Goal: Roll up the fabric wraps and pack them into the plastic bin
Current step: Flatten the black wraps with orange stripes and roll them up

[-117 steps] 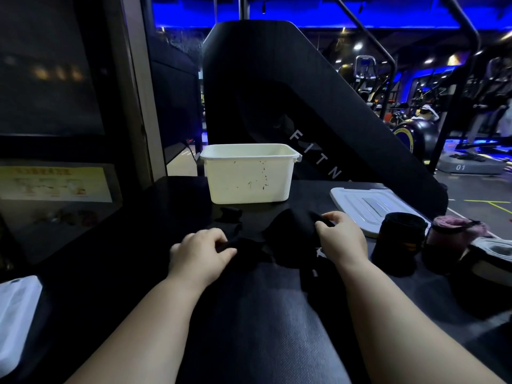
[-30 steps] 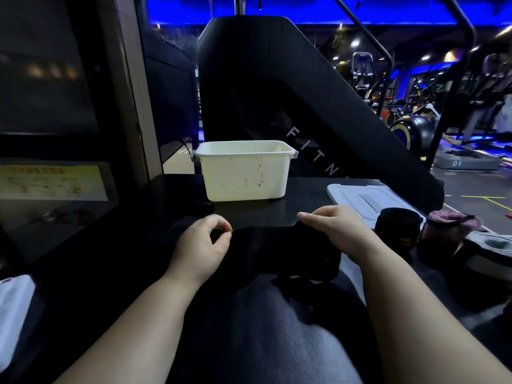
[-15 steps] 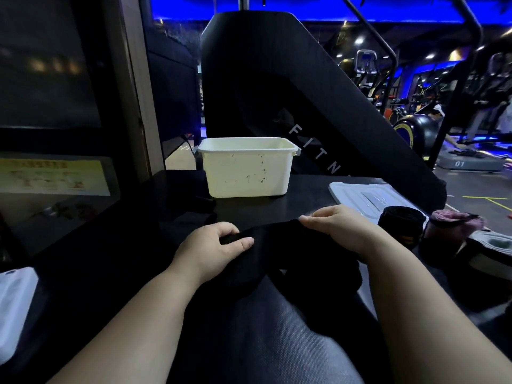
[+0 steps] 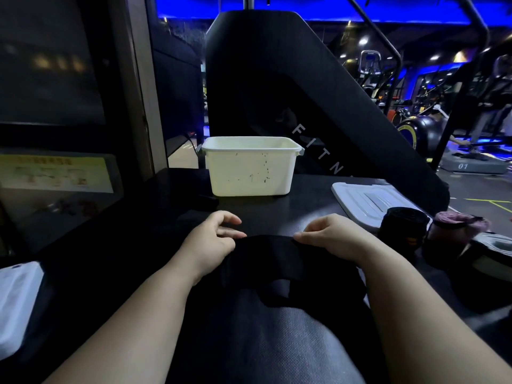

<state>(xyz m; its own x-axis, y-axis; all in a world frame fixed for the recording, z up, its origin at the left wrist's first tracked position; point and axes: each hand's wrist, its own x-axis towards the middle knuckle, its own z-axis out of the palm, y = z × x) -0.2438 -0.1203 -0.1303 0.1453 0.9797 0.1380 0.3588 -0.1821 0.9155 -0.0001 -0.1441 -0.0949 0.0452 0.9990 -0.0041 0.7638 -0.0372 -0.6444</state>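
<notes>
Left grip [image 4: 214,239] loosely curled, thumb tip touching black fabric wrap [image 4: 266,261]; right grip [image 4: 329,236] pinches its far edge. Wrap on near desk [image 4: 304,209]. White plastic bin [image 4: 250,173] farther back. Rolled black wrap [image 4: 401,227] right.

Commercial gym floor, dim with blue lighting.
Blue light strip [image 4: 304,9] along ceiling; big black sloped machine housing [image 4: 277,79] with white letters "FITN" [image 4: 318,151] down its side; black tubular handrails [image 4: 388,42] rising from it. Rows of cardio machines [image 4: 368,65] with consoles in the back, a grey machine base [image 4: 471,164] marked "01", a black wheel with yellow rim [image 4: 421,131], yellow floor lines [image 4: 493,202] on grey flooring. Rolled wraps [image 4: 401,225] on the dark padded top [image 4: 277,342] up front. Spot lamps overhead.
</notes>
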